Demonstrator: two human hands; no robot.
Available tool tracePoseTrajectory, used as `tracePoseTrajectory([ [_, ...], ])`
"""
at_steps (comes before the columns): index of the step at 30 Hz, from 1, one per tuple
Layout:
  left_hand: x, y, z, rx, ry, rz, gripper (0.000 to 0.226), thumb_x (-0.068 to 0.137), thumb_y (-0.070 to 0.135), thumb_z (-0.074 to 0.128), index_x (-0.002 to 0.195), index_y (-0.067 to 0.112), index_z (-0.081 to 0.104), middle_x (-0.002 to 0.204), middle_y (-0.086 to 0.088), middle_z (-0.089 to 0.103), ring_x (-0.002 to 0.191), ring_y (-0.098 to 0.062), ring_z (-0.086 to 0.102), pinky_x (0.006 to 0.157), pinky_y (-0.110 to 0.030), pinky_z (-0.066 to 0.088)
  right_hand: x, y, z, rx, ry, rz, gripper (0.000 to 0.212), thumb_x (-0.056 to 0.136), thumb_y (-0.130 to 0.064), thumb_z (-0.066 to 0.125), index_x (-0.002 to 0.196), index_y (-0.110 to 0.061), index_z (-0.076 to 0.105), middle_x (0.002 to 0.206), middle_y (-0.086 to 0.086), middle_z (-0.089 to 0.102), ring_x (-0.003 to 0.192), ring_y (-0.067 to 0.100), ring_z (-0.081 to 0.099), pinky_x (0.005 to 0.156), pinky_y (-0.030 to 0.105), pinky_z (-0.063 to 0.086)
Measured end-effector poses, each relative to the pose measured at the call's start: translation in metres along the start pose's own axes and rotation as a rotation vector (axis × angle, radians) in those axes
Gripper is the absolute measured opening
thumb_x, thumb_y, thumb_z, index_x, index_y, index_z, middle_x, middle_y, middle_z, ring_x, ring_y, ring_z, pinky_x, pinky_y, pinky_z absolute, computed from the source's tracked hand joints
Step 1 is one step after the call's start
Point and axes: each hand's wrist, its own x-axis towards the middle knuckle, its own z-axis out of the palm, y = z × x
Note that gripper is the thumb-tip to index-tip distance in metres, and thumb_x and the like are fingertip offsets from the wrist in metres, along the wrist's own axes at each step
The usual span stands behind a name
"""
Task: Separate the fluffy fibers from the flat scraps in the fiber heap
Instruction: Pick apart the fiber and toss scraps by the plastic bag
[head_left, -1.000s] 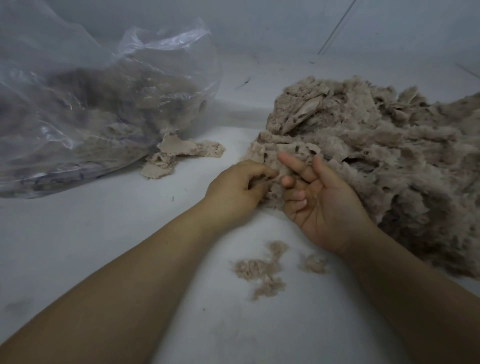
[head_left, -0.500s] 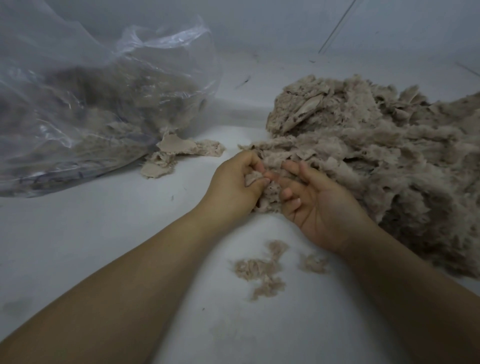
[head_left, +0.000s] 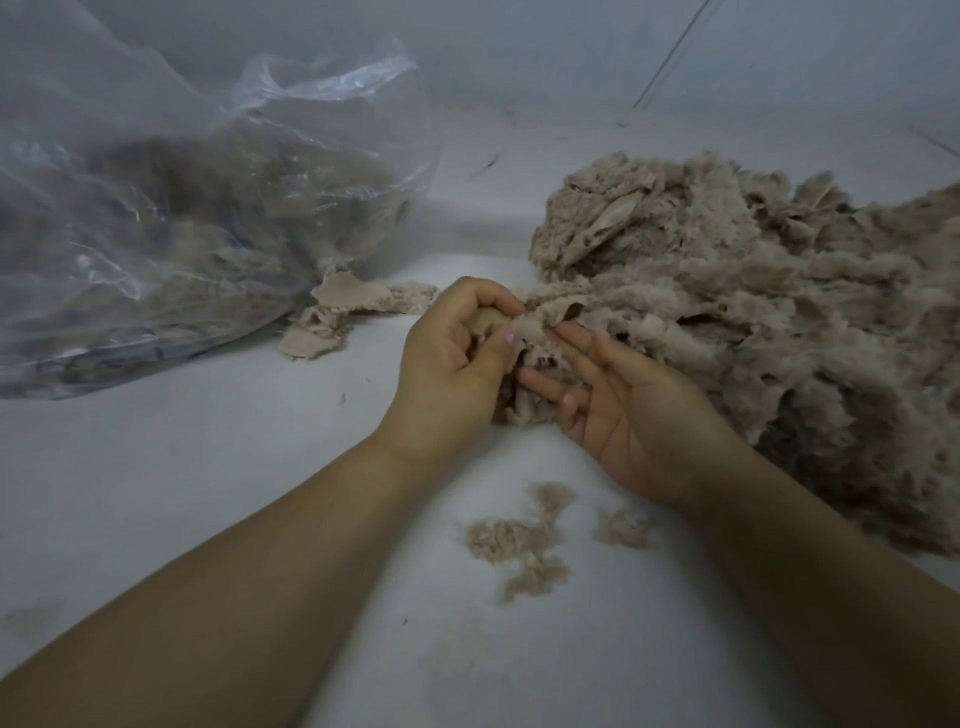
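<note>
Since a second ago the left hand (head_left: 457, 358) has risen a little toward 12 o'clock and turned palm-up, thumb now pressing a pale wad of fiber against its curled fingers, while the right hand (head_left: 631, 410) has flattened out beside it.

Nearest, at about 6 o'clock, a few loose tufts (head_left: 519, 543) lie on the white floor (head_left: 182, 467), well apart from everything else. Just beyond them, near the centre, both hands meet at the near edge of the fiber heap (head_left: 753, 322). The left hand's fingers are curled and pinch the wad; the right hand lies palm-up with fingers nearly straight, their tips under the same wad, supporting rather than gripping.

That heap fills the 2 to 4 o'clock side. It looks very light, soft and tangled, so a pull will likely drag neighbouring fluff along. Small pinches at the loose edge, with the other hand holding the mass back, should tease it apart best. Stiffer, papery pieces show among the fluff near the top of the heap; those probably tear if yanked and are better taken by a flat edge.

At 11 o'clock, a few flat scraps (head_left: 348, 306) lie on the floor, touching the mouth of a clear plastic bag (head_left: 156, 208). Further out, at 10 o'clock, the bag lies slumped on its side, holding a dim mass of the same brownish material; whether it is fluff or scraps cannot be told through the film.
</note>
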Motion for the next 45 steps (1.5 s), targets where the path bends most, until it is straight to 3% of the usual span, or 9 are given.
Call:
tracePoseTrajectory([
  [10,-0.004,0.006,0.003,-0.176,-0.068,-0.147,0.015,0.1,-0.007,0.042,0.097,0.008,0.047,0.054,0.007,0.059,0.04,0.0,0.049,0.04,-0.013,0.037,-0.002,0.002,-0.001,-0.087,-0.067,-0.061,0.026,0.1,-0.002,0.044,0.117,-0.006,0.064,0.104,0.005,0.073,0.092,0.016,0.071,0.053,0.013,0.046],
  [13,-0.005,0.007,0.006,-0.18,-0.103,-0.108,0.012,0.1,-0.005,0.042,0.099,0.006,0.047,0.056,0.008,0.062,0.043,0.0,0.053,0.042,-0.013,0.04,-0.002,0.004,-0.002,-0.142,-0.094,-0.082,0.024,0.096,0.005,0.047,0.109,-0.001,0.066,0.114,0.01,0.067,0.085,0.009,0.067,0.057,0.013,0.048],
  [16,-0.002,0.007,0.002,-0.19,0.04,-0.073,0.01,0.1,-0.005,0.043,0.098,0.004,0.046,0.054,0.012,0.059,0.043,0.002,0.052,0.042,-0.011,0.04,-0.003,0.004,0.0,-0.19,-0.066,-0.122,0.032,0.096,0.005,0.049,0.076,-0.003,0.072,0.112,0.013,0.064,0.077,0.009,0.068,0.058,0.014,0.051],
  [20,0.004,-0.001,-0.005,-0.119,0.259,-0.132,0.017,0.099,0.001,0.046,0.09,0.015,0.05,0.048,0.014,0.048,0.041,-0.001,0.041,0.042,-0.017,0.034,-0.003,0.005,0.001,-0.178,-0.012,-0.12,0.028,0.099,-0.006,0.049,0.079,0.002,0.066,0.08,0.013,0.065,0.068,0.011,0.069,0.057,0.017,0.053],
  [23,0.009,-0.009,-0.014,-0.058,0.347,-0.22,0.016,0.1,0.01,0.048,0.087,0.02,0.052,0.049,0.01,0.042,0.043,-0.01,0.032,0.044,-0.023,0.027,-0.003,0.004,0.001,-0.123,0.061,-0.131,0.045,0.1,-0.01,0.049,0.057,-0.008,0.064,0.061,0.006,0.056,0.071,0.014,0.072,0.057,0.02,0.054],
  [28,0.005,-0.007,-0.01,-0.276,0.071,-0.298,0.008,0.097,0.015,0.054,0.089,0.017,0.057,0.054,-0.004,0.055,0.041,-0.016,0.045,0.043,-0.022,0.038,-0.004,0.0,0.002,-0.093,0.075,-0.108,0.011,0.098,-0.007,0.052,0.094,-0.005,0.062,0.065,0.002,0.058,0.052,0.007,0.056,0.046,0.016,0.046],
  [33,-0.002,-0.005,0.003,-0.402,-0.166,-0.326,0.008,0.096,0.015,0.051,0.102,0.01,0.053,0.058,-0.012,0.06,0.043,-0.023,0.052,0.049,-0.028,0.047,-0.007,-0.002,-0.002,-0.232,-0.099,-0.089,0.019,0.099,-0.01,0.048,0.117,-0.007,0.055,0.077,0.011,0.055,0.054,0.007,0.043,0.045,0.014,0.037],
  [41,0.007,-0.011,-0.015,0.004,-0.196,-0.316,0.017,0.085,0.002,0.071,0.092,0.012,0.059,0.072,-0.017,0.058,0.06,-0.021,0.055,0.055,-0.028,0.047,-0.003,0.0,-0.005,-0.02,-0.042,-0.056,0.016,0.098,-0.013,0.052,0.101,-0.007,0.067,0.084,0.008,0.069,0.062,0.008,0.063,0.054,0.019,0.053],
  [45,0.007,-0.015,-0.016,0.43,-0.242,-0.183,0.013,0.09,0.005,0.066,0.079,0.011,0.061,0.063,0.005,0.057,0.055,-0.007,0.051,0.053,-0.028,0.048,-0.003,0.0,-0.006,0.061,-0.069,-0.064,0.021,0.099,-0.011,0.048,0.114,-0.002,0.061,0.097,0.014,0.074,0.08,0.019,0.073,0.065,0.027,0.058],
])
